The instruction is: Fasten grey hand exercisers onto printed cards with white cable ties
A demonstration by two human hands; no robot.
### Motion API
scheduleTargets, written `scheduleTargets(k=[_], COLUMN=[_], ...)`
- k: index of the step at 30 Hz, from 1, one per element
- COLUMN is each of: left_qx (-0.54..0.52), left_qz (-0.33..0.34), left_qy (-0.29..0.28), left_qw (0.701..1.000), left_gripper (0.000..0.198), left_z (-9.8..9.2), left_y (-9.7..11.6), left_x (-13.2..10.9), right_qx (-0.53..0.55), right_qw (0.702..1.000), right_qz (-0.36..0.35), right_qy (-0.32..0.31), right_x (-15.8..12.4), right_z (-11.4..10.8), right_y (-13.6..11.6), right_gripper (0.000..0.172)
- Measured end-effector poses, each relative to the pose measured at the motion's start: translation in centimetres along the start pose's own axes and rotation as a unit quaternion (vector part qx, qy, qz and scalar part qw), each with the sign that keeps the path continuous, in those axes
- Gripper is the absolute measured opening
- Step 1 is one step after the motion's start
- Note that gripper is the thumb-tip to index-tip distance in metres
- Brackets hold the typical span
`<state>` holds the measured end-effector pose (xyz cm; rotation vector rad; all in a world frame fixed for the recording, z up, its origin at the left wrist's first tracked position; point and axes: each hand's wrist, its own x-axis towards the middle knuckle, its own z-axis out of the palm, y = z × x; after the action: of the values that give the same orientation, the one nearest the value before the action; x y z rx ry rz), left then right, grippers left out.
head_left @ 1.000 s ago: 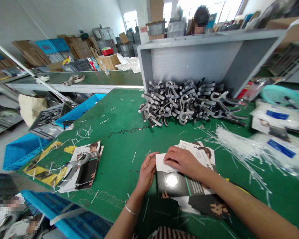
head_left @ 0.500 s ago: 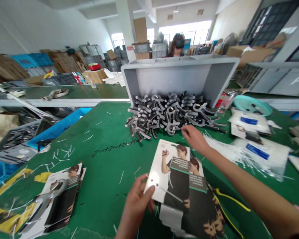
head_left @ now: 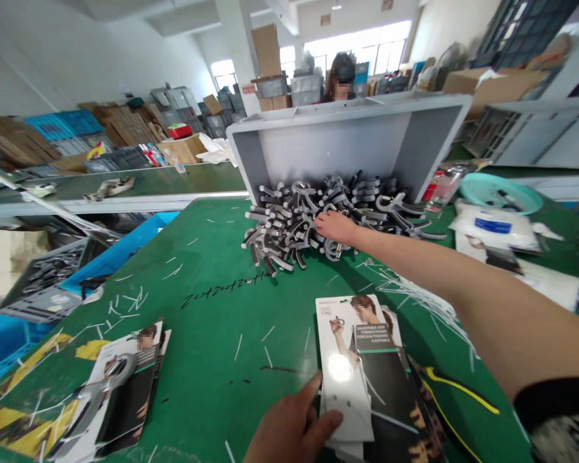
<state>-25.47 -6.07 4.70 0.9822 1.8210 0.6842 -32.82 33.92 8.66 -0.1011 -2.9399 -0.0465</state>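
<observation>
My left hand [head_left: 296, 418] is at the left edge of a printed packaging card [head_left: 342, 360]. Its thumb rests on the card and its index finger stretches apart along the edge. This card lies on a stack of similar cards, and a white cable tie [head_left: 393, 421] passes through its holes. Reaching forward, my right hand [head_left: 336, 229] has its fingers curled on a grey-and-black hand grip strengthener in the pile [head_left: 289, 231]; its fingertips are partly hidden. At the left, another hand grip strengthener [head_left: 94, 392] lies on a card.
A grey crate [head_left: 338, 145] lies tipped behind the pile. Yellow-handled pliers [head_left: 458, 389] sit right of the cards, near loose white cable ties [head_left: 415, 292]. A turquoise basin [head_left: 502, 186] and plastic bags [head_left: 496, 225] are farther right. A co-worker [head_left: 340, 80] is behind the crate.
My right hand has moved forward and left onto the pile. The top card has gone from tilted in my left hand to lying on the stack, and the left hand has lowered.
</observation>
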Motion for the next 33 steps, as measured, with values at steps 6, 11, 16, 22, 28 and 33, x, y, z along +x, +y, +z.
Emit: scheduleTargets(k=[6, 11, 16, 22, 28, 33], left_qx=[-0.062, -0.070, -0.073, -0.047, 0.062, 0.051], left_qz=[-0.001, 0.158, 0.302, 0.297, 0.317, 0.318], left_qy=[0.103, 0.187, 0.209, 0.192, 0.179, 0.231], left_qw=[0.993, 0.967, 0.927, 0.934, 0.929, 0.918], left_gripper=[0.056, 0.057, 0.079, 0.026, 0.037, 0.031], left_z=[-3.8, -5.5, -4.5, -2.7, -2.3, -3.7], left_y=[-0.9, 1.6, 4.2, 2.2, 0.2, 1.9], left_x=[-0.6, 1.4, 4.1, 5.1, 4.6, 5.4], right_qx=[0.010, 0.106, 0.365, 0.324, 0.190, 0.272], right_qw=[0.995, 0.981, 0.890, 0.904, 0.934, 0.944], right_qz=[0.091, 0.162, 0.269, 0.273, 0.295, 0.189], right_qy=[0.044, 0.014, -0.044, -0.065, -0.074, -0.007], right_x=[-5.5, -15.6, -23.4, -24.8, -27.4, -28.9], right_z=[-8.4, -10.5, -8.2, -6.3, -5.7, -5.5], right_y=[0.3, -6.3, -15.4, -18.9, -20.4, -21.2], right_gripper=[0.054, 0.036, 0.024, 0.018, 0.031, 0.023])
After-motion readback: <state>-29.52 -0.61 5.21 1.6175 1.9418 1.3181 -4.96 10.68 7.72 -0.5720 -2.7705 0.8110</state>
